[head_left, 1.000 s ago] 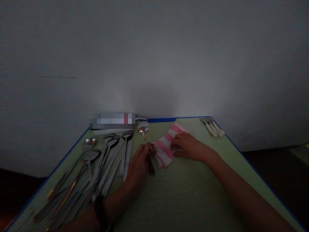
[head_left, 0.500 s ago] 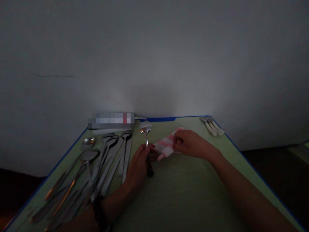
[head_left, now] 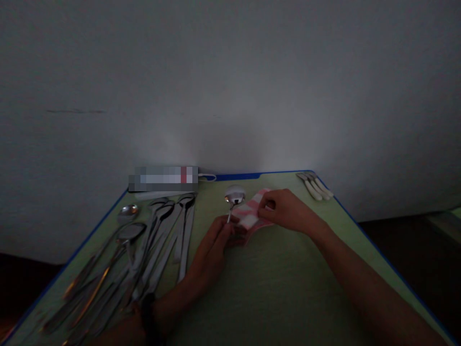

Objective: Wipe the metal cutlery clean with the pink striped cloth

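Near the middle of the table, my left hand (head_left: 216, 245) is closed around the handle of a shiny metal spoon (head_left: 235, 196), whose bowl points away from me. Most of the spoon's handle is hidden by my fingers. A pink and white checked cloth (head_left: 250, 213) lies just right of the spoon, with one end at my left fingers. My right hand (head_left: 283, 209) pinches that cloth from the right side, its thumb and forefinger pressed together. Many metal spoons and other cutlery (head_left: 158, 240) lie spread out left of my left hand.
At the far right corner lie several forks (head_left: 317, 186) with white handles. A blurred-out box-like object (head_left: 163, 179) with a white cable (head_left: 209, 177) stands at the back left. The green table (head_left: 273, 283) has a blue edge and meets a grey wall (head_left: 230, 86).
The spoon's bowl has moved right, closer to the cloth, and its handle end has gone out of sight behind my left hand. My right hand stays on the cloth.
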Demonstrator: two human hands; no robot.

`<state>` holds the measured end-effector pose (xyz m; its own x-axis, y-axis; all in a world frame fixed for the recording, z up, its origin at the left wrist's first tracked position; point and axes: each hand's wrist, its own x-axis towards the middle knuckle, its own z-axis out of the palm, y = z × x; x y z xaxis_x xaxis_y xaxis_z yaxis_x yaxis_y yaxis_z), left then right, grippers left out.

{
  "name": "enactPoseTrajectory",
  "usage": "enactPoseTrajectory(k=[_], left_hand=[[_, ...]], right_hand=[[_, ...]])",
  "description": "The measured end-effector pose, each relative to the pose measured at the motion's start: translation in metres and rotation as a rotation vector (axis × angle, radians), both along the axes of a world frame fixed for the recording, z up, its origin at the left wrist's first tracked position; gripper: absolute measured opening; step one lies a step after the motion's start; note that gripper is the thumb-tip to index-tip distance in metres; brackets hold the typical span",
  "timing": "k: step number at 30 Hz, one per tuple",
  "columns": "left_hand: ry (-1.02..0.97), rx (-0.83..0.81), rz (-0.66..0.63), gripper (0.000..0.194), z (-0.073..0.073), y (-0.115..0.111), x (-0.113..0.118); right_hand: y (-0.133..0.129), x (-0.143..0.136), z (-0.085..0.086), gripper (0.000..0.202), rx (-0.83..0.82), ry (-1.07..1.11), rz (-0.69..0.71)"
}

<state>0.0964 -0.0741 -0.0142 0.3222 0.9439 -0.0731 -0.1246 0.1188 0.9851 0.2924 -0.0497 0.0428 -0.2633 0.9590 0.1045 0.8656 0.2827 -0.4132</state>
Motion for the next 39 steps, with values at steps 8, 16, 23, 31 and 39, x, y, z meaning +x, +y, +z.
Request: enactPoseTrajectory(k=[8,16,23,31,39], left_hand=[[0.020,-0.009,0.134,0.028,-0.003,0.008,-0.005],[-0.037,-0.021,0.182,0.031,0.006,0.002,-0.002],[-0.066,-0.093,0.142,0.016,0.005,0.002,0.000],[-0.093,-0.169,0.102,0.017,0.006,0.002,0.004],[0.137,-0.008,0.054,0.022,0.005,0.002,0.000]], right_hand=[[0.002,-0.006,-0.016,0.012,-0.084,0.008,0.167],[0.014,0.039,-0.022,0.022,-0.016,-0.144,-0.103],[0.013,0.061,-0.021,0.029,-0.336,-0.198,-0.074],[0.019,0.054,-0.027,0.027,-0.412,-0.088,-0.071],[0.022,0.070,-0.034,0.022,-0.547,0.041,-0.040]])
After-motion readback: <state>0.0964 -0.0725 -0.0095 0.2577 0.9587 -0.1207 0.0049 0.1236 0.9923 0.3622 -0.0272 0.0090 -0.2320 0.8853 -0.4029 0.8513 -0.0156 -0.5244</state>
